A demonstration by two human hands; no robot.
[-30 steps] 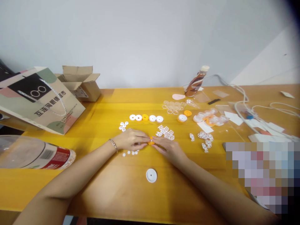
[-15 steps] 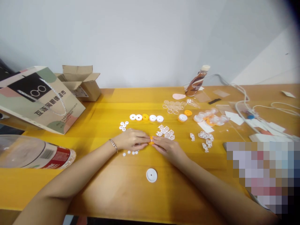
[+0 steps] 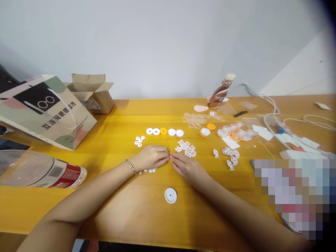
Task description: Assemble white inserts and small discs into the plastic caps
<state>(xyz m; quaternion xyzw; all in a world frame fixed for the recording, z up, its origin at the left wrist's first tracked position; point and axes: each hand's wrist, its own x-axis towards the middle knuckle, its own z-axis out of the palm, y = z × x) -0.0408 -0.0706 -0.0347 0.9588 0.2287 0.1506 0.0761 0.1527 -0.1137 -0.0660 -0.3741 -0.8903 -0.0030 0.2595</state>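
Between my fingertips is a small orange and white plastic piece [image 3: 170, 157], mostly hidden. My left hand [image 3: 152, 157] pinches it from the left, and my right hand [image 3: 188, 167] grips it from the right. Just beyond my right fingers lies a pile of white openwork pieces [image 3: 187, 148]. A white disc [image 3: 170, 195] with a centre hole lies on the table nearer to me. Small white round pieces [image 3: 140, 141] are grouped beyond my left wrist, and more white dots [image 3: 150, 170] show partly under it. A row of white and orange discs [image 3: 163, 131] lies farther back.
Clear rings [image 3: 195, 120], stacked discs [image 3: 205, 132], more openwork pieces [image 3: 231, 152] and clear-and-orange parts [image 3: 236, 131] lie to the right. A brown bottle [image 3: 221, 92] and cables [image 3: 274, 108] are behind. On the left are a paper bag [image 3: 60, 122], a cardboard box [image 3: 98, 98] and a large plastic bottle [image 3: 39, 169].
My left hand has shifted slightly right, its fingers now more bunched around the piece. Less of the orange piece shows between my hands. The view has moved a little.
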